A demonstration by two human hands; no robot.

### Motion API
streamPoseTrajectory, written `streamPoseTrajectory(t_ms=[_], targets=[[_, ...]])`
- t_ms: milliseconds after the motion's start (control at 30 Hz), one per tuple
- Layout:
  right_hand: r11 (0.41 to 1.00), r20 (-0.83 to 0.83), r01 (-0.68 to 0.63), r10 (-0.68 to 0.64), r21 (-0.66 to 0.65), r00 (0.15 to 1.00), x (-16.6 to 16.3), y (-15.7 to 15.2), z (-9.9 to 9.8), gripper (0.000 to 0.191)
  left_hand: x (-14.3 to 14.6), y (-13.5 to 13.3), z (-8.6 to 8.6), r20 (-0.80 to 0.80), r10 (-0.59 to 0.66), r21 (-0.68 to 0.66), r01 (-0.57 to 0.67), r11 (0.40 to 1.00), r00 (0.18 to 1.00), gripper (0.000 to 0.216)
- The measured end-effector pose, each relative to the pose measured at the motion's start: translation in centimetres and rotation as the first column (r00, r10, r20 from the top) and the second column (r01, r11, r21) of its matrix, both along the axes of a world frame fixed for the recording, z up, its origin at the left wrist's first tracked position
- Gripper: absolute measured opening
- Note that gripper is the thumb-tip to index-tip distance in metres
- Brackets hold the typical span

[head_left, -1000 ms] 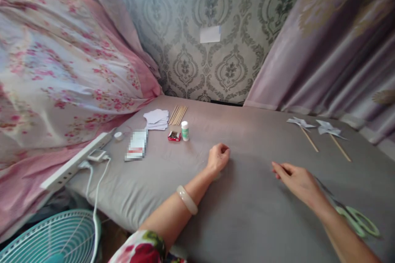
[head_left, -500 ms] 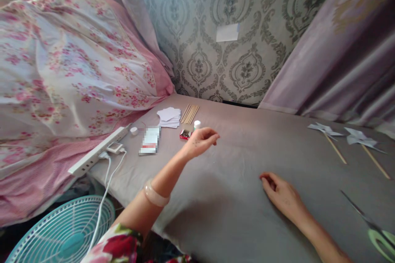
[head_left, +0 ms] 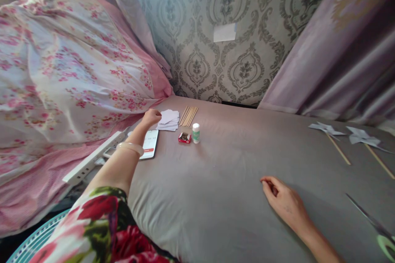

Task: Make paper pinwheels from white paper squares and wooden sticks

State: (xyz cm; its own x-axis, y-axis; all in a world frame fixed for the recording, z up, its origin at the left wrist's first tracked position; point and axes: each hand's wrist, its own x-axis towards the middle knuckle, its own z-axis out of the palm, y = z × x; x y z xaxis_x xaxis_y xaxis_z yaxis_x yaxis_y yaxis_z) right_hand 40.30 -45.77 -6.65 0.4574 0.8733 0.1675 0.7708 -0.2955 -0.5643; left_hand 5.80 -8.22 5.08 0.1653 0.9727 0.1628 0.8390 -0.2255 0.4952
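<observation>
My left hand (head_left: 151, 117) reaches out to the left edge of a stack of white paper pieces (head_left: 169, 120). Its fingers are curled down, and what they hold, if anything, is hidden. Beside the stack lies a row of thin wooden sticks (head_left: 189, 116). Nearer to me are a small open red box (head_left: 184, 138) with small dark things in it and a white-capped bottle (head_left: 196, 134) with a green label. My right hand (head_left: 284, 199) rests on the grey sheet (head_left: 216, 197), its fingers loosely curled with nothing visible in them.
A phone (head_left: 149, 144) lies partly behind my left forearm, next to a white power strip (head_left: 92, 158). At right are two paper pinwheels on sticks (head_left: 327, 129) (head_left: 364, 136) and green-handled scissors (head_left: 370, 222). A teal fan (head_left: 37, 238) stands below at left.
My left hand has moved left and away from me, from near the bottle to the paper stack. The bottle and red box now show fully. My right hand stays almost where it was.
</observation>
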Motion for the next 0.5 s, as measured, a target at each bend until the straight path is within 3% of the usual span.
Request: streamPoseTrajectory(t_ms=[233,500], targets=[[1.000,0.059,-0.008,0.007,0.008,0.998,-0.2,-0.1,0.2,0.030,1.9,3.1,-1.1,-0.284,-0.121,-0.113,0.092,0.989,0.951,0.015],[0.999,0.125,-0.032,0.027,0.043,0.992,-0.1,-0.2,0.4,0.031,2.1,6.5,-1.9,-0.550,-0.299,-0.289,0.159,0.944,0.779,0.024]])
